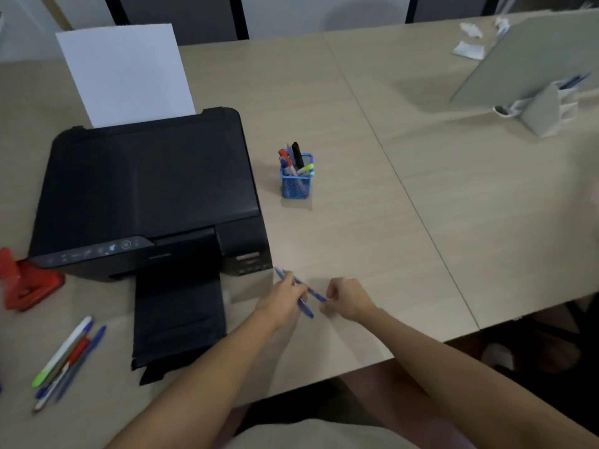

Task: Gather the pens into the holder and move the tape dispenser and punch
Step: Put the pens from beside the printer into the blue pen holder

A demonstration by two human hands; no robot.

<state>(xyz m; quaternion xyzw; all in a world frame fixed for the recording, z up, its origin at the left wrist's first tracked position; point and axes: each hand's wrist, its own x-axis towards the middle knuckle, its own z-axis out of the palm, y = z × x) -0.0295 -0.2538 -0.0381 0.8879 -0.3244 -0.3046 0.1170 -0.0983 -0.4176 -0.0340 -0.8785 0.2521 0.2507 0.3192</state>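
Observation:
A blue mesh pen holder (295, 184) stands on the table right of the printer, with several markers and pens sticking out of it. My left hand (285, 299) is shut on two blue pens (306, 307) in front of the printer's right corner. My right hand (348, 298) is beside it, its fingers pinching the tip of one of those pens. Several loose pens and a highlighter (66, 358) lie at the near left. A red hole punch (26, 283) sits at the left edge. No tape dispenser shows.
A black printer (146, 189) with white paper (124, 72) in its feed fills the left of the wooden table (372, 205). A grey stand (534, 76) with pens and crumpled paper sits far right. The table's front edge runs below my forearms.

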